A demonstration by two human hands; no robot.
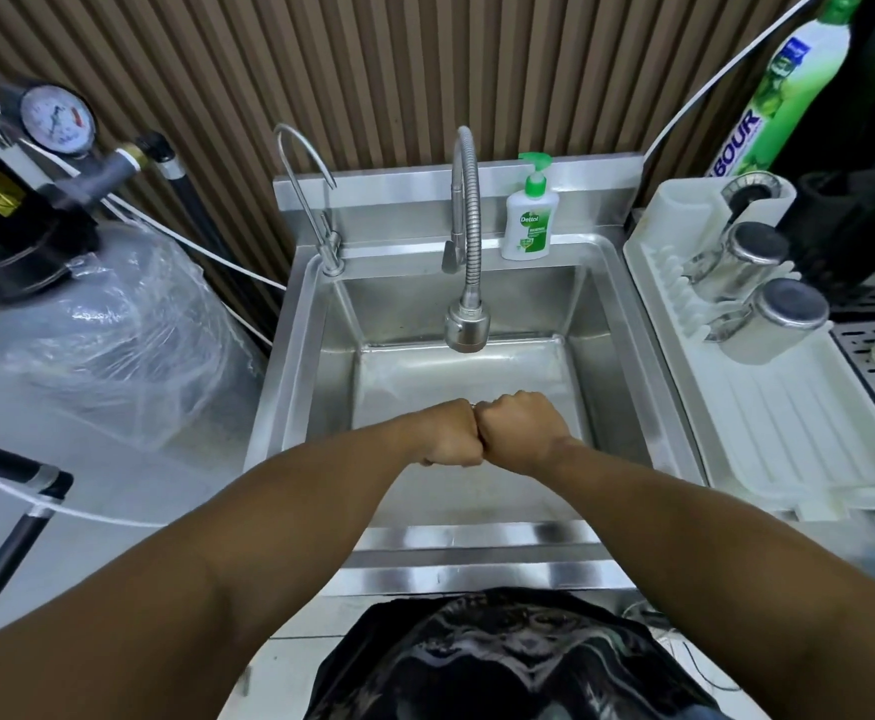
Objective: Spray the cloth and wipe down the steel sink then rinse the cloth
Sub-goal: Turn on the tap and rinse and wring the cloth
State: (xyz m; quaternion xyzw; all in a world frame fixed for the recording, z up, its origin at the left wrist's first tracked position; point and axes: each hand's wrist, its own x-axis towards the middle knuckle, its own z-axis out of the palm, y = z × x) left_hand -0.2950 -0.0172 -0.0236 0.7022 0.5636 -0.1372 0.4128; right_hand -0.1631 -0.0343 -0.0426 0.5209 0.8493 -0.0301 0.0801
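Fingers (469,426) of both hands curled tight into fists, tucked under, nothing visible in either grip. Left hand (446,433) and right hand (523,428) pressed knuckle to knuckle, backs of hands up, thin ring on a left finger at the contact line. Both forearms bare, coming in from the lower corners and meeting in a V.

Fists hover over the front half of the steel sink (334,350), above the basin floor, not touching walls or rim. Basin looks wet and shiny; drain hidden. Bendy tap (471,236) arcs from the back ledge, spray head hanging over the rear of the basin, well apart from the hands. Thin curved tap (311,200) on the back left corner. Green-and-white soap pump bottle (530,220) upright on the back ledge, just right of the bendy tap.

Right of the sink: white drying rack (788,439) with two steel cups (760,254) lying on their sides at its far end. Tall green bottle (794,75) behind the rack. Left of the sink: plastic-wrapped tank (113,345) with a pressure gauge (56,119) above it. Brown slatted wall (373,70) behind. Dark shirt (503,662) at bottom edge.
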